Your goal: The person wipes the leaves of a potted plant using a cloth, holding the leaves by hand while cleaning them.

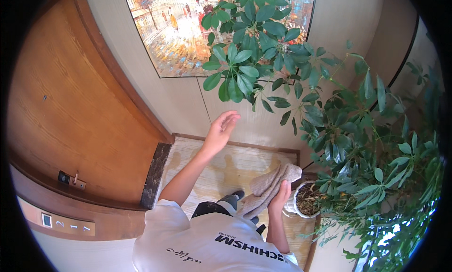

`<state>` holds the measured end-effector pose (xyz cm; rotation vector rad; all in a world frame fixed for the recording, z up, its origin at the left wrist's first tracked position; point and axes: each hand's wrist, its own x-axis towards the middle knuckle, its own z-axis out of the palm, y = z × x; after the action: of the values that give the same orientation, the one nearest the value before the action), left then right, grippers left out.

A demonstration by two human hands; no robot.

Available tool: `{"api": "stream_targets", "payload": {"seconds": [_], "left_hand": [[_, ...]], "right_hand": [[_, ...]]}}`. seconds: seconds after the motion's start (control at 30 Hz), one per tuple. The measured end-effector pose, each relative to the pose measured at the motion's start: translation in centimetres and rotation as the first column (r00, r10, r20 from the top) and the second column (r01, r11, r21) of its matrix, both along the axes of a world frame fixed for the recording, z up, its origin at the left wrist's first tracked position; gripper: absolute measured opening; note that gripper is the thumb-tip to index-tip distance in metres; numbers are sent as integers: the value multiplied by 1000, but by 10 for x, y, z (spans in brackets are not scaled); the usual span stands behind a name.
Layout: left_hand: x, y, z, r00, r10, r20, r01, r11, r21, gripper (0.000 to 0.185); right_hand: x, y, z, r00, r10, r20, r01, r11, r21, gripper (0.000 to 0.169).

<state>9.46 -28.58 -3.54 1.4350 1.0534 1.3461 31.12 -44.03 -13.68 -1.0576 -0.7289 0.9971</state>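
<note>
My left hand [223,129] is raised in front of me with its fingers slightly bent and nothing in them. Just beyond its fingertips hangs a cluster of glossy green leaves [233,72] on a tall umbrella plant. The hand and the leaves look apart. Lower and to the right, my right hand [281,196] grips a beige-brown cloth [270,187], which droops in folds toward my waist. A white plant pot [300,208] with dry leaf litter in it stands on the floor beside that hand.
A framed painting [180,42] hangs on the panelled wall behind the leaves. On the left is a wooden door [81,106] with a lever handle [75,178] and a dark stone threshold [155,176]. Dense foliage [353,141] fills the right side above the wood-look floor [197,169].
</note>
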Motion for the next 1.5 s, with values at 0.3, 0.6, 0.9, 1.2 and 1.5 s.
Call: {"api": "stream_targets", "payload": {"seconds": [0.3,0.6,0.9,1.2,1.5], "left_hand": [[-7,35,56,676,713,-186,-354,536,767,101],[-48,185,193,865,459,-202,-37,460,887,42],[-97,208,314,984,-134,-120,180,737,651,18],[-136,230,291,908,-418,20,391,864,316,23],[-164,210,146,962,-258,-90,268,820,507,28]], "right_hand": [[-29,-1,22,537,271,-799,-175,962,209,69],[-129,31,49,699,286,-656,-91,945,315,65],[-191,112,114,942,182,-283,-35,889,456,78],[-170,200,197,869,246,-430,5,864,504,57],[-171,186,213,878,164,-449,29,919,392,48]]}}
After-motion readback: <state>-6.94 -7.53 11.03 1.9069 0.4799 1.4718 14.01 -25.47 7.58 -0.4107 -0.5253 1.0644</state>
